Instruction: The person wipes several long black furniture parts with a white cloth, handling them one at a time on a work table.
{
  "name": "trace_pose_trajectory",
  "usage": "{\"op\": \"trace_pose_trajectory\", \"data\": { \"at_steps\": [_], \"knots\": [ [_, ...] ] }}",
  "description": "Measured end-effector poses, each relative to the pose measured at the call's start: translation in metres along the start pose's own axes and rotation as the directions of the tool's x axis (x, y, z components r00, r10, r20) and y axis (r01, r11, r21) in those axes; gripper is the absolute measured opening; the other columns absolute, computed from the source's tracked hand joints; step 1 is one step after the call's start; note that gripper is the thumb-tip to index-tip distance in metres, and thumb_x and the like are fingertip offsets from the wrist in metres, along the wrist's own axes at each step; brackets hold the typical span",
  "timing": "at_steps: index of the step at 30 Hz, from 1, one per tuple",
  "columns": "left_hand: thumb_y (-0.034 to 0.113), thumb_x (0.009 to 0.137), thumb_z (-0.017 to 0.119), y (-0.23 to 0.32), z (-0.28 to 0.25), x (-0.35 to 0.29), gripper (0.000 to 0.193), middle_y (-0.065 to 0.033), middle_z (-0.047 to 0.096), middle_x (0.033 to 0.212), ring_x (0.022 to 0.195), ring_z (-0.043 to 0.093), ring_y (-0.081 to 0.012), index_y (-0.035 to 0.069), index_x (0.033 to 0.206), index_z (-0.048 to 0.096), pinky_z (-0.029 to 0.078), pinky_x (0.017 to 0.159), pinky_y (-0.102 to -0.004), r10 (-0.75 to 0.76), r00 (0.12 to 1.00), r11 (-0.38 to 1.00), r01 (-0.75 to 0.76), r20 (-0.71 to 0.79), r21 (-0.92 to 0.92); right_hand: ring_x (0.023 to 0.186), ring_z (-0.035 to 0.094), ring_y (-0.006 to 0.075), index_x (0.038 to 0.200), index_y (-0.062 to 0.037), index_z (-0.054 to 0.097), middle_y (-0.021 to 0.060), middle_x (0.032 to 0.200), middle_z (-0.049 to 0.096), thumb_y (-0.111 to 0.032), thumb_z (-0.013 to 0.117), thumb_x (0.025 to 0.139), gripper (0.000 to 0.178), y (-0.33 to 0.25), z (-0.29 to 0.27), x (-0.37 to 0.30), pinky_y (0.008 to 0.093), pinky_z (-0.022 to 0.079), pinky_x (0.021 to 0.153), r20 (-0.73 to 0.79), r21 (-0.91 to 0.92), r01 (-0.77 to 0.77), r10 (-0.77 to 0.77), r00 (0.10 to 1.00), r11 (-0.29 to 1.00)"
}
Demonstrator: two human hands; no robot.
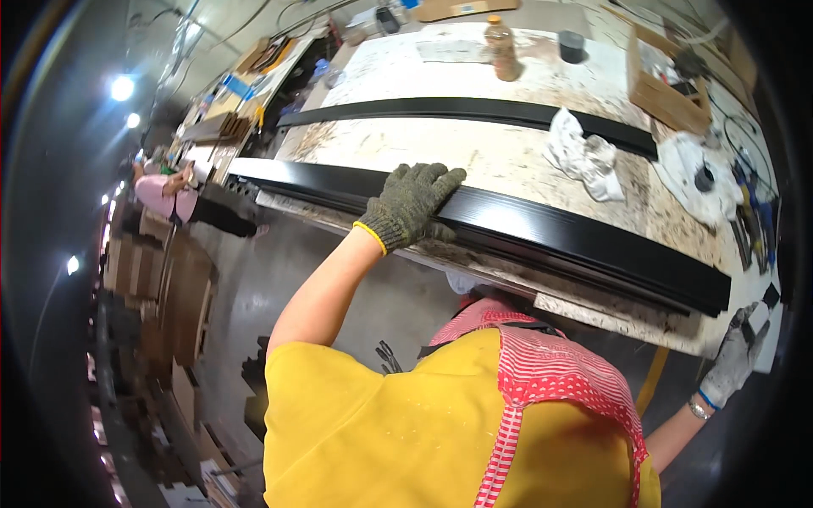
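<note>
A long, glossy black board (pixel 542 222) with a grooved near side lies along the near edge of the worktable. My left hand (pixel 412 203), in a dark green knit glove, grips it near its middle, fingers over the top and thumb at the near side. At the far right, my right hand (pixel 733 362), in a pale grey glove, is closed round a small white piece (pixel 758 317) with a black end. Its exact kind does not show. Beyond the board lies a thinner black strip (pixel 423 107), with a crumpled white rag (pixel 584 157) against its right part.
The stained worktable (pixel 356 146) also bears an orange-capped bottle (pixel 501 51), a dark cup (pixel 571 47) and a wooden box (pixel 650 95). Another white cloth (pixel 690 173) and several hand tools (pixel 749 212) are at right. A person in pink (pixel 165 196) stands far left.
</note>
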State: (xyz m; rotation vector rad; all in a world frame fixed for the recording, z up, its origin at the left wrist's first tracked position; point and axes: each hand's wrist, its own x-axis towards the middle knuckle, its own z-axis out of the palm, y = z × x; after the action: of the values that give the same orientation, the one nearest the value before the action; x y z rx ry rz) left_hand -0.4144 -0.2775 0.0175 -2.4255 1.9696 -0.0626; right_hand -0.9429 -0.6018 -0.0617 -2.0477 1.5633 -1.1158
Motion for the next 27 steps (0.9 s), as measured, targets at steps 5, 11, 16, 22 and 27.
{"op": "trace_pose_trajectory", "data": {
  "at_steps": [5, 11, 16, 22, 27],
  "knots": [
    [0.042, 0.067, 0.081, -0.026, 0.001, -0.005, 0.078, -0.0205, 0.054, 0.126, 0.113, 0.054, -0.0399, 0.009, 0.132, 0.052, 0.043, 0.098, -0.0458, 0.002, 0.991, 0.996, 0.009, 0.132, -0.084, 0.129, 0.047, 0.0331, 0.146, -0.0011, 0.038, 0.0211, 0.147, 0.039, -0.003, 0.046, 0.098, 0.048, -0.062, 0.049, 0.005, 0.0460, 0.043, 0.106, 0.033, 0.762, 0.086, -0.171, 0.985, 0.642],
    [0.054, 0.069, 0.076, -0.041, 0.006, -0.004, 0.079, -0.0218, 0.053, 0.119, 0.110, 0.053, -0.0391, 0.005, 0.127, 0.053, 0.044, 0.094, -0.0469, 0.122, 0.987, 0.981, -0.103, 0.105, -0.164, 0.128, 0.046, 0.0198, 0.141, 0.0015, 0.044, 0.0119, 0.148, 0.040, -0.008, 0.041, 0.102, 0.041, -0.117, 0.119, 0.002, 0.0384, 0.043, 0.104, 0.215, 0.955, -0.172, -0.162, 0.963, 0.242],
    [0.044, 0.077, 0.072, -0.045, -0.022, -0.003, 0.058, -0.0197, 0.057, 0.116, 0.103, 0.060, -0.0368, 0.009, 0.121, 0.057, 0.050, 0.085, -0.0480, 0.196, 0.964, 0.968, -0.159, 0.182, -0.196, 0.128, 0.046, 0.0193, 0.143, 0.0001, 0.041, 0.0113, 0.148, 0.040, 0.009, 0.046, 0.095, 0.050, -0.100, 0.132, 0.011, 0.0369, 0.046, 0.103, 0.190, 0.900, -0.090, -0.197, 0.962, 0.426],
    [0.037, 0.091, 0.059, -0.061, -0.036, -0.013, 0.030, -0.0168, 0.067, 0.091, 0.084, 0.067, -0.0382, 0.010, 0.106, 0.060, 0.054, 0.064, -0.0501, 0.350, 0.927, 0.912, -0.305, 0.132, -0.275, 0.134, 0.044, 0.0239, 0.145, 0.0007, 0.039, 0.0133, 0.150, 0.042, 0.012, 0.045, 0.090, 0.056, -0.127, 0.115, 0.022, 0.0320, 0.038, 0.107, 0.004, 0.731, 0.218, -0.323, 0.946, 0.646],
    [0.044, 0.091, 0.059, -0.076, -0.051, -0.008, 0.038, -0.0198, 0.067, 0.086, 0.083, 0.066, -0.0394, 0.008, 0.102, 0.062, 0.052, 0.070, -0.0490, 0.406, 0.910, 0.853, -0.344, 0.085, -0.392, 0.136, 0.042, 0.0257, 0.146, -0.0032, 0.040, 0.0126, 0.151, 0.039, 0.011, 0.044, 0.091, 0.057, -0.131, 0.108, 0.044, 0.0345, 0.040, 0.107, 0.088, 0.518, 0.104, -0.173, 0.981, 0.849]
  ]
}}
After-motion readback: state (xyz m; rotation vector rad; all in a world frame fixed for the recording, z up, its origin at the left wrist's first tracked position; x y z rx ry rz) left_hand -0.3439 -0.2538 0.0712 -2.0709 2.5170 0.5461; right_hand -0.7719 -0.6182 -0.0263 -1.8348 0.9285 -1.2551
